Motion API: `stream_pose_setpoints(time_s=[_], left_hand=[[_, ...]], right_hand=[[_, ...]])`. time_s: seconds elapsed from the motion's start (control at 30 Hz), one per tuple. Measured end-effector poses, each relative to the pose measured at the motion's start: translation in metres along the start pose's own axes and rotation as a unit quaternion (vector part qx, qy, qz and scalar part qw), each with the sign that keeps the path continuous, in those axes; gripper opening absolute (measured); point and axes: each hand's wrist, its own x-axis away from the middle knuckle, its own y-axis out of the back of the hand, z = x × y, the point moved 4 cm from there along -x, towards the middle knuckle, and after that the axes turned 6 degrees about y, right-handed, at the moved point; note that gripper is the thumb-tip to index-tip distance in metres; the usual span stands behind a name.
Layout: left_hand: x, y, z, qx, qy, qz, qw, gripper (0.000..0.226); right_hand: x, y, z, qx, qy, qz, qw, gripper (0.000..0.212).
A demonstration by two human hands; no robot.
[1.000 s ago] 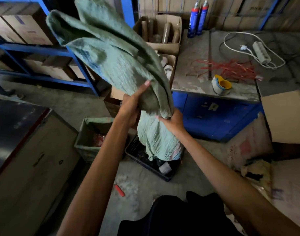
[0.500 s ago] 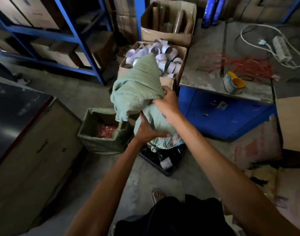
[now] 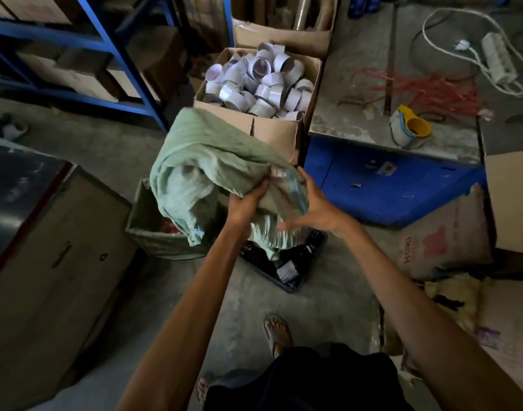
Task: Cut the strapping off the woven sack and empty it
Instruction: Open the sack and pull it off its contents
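1. Cardboard fills your far left: a big box (image 3: 46,247) stands on the floor, with blue shelving (image 3: 120,54) behind it.
2. Next is an open green floor bin (image 3: 165,247) with something red inside. One fold of the sack hangs over it.
3. Your woven sack (image 3: 209,161) is in mid-air at centre, bunched and folded. Most of it lies up and to the left of your hands, and a pleated end hangs below them.
4. Your left hand (image 3: 245,203) grips the bundle from beneath, its fingers dug into the cloth.
5. A black crate (image 3: 295,271) sits on the floor right under the hanging end.
6. Behind the sack, a carton (image 3: 278,134) is heaped with white rings.
7. Your right hand (image 3: 313,209) lies against the sack's right side, thumb above and fingers spread below. It is blurred, so you cannot tell whether it clasps.
8. On the blue workbench (image 3: 387,185) lie red strands (image 3: 417,90), a yellow-cored tape roll (image 3: 410,129) and a white power strip (image 3: 497,57).
9. A printed sack (image 3: 432,241) leans at your right; its red lettering is turned and too dim to read.
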Motion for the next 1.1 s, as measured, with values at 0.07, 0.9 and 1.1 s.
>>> stream_pose_setpoints(time_s=[0.07, 0.9, 1.1], left_hand=[[0.001, -0.004, -0.007, 0.067, 0.044, 0.029, 0.996, 0.051], [-0.02, -0.021, 0.01, -0.115, 0.042, 0.009, 0.992, 0.051], [-0.091, -0.006, 0.074, -0.227, -0.003, -0.008, 0.974, 0.048]], right_hand=[[0.004, -0.017, -0.021, 0.061, 0.006, -0.005, 0.998, 0.164], [-0.032, -0.052, -0.078, 0.157, -0.005, -0.144, 0.977, 0.088], [-0.079, -0.089, -0.157, 0.18, -0.066, -0.101, 0.976, 0.084]])
